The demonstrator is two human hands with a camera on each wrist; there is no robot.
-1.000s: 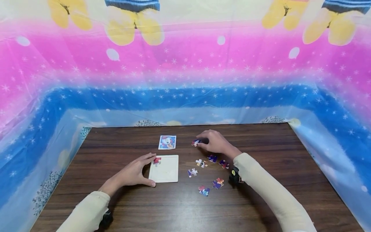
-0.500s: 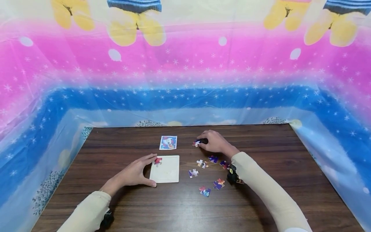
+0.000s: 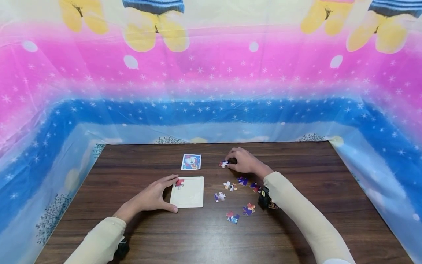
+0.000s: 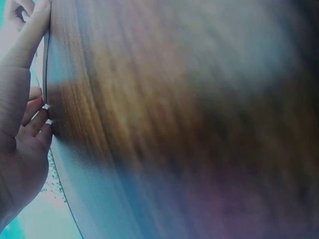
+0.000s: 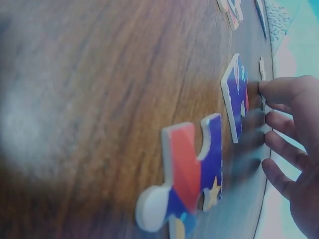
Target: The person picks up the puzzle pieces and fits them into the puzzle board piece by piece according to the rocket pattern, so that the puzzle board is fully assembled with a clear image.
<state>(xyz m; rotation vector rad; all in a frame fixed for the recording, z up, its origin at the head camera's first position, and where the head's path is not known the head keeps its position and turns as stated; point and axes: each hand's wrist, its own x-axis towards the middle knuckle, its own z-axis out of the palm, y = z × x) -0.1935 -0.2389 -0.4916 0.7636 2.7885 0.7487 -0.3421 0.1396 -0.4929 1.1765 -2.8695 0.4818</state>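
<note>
In the head view my left hand holds the left side of a pale square puzzle board, fingers at its upper left corner and thumb at the lower left. A red and white puzzle piece lies in that upper left corner. My right hand is beyond the loose pieces, with thumb and fingertips on a small puzzle piece on the table. In the right wrist view this piece shows edge-on by the thumb. The left wrist view shows the left hand along the board's thin edge.
A small picture card lies behind the board. Between the board and my right forearm lie several loose pieces, among them a white one, a purple one and an orange-purple one. Printed cloth hangs round the wooden table.
The head view has shifted slightly. My right forearm has moved a little to the left, while its fingers stay at the same piece. The left hand and the board stay put.
</note>
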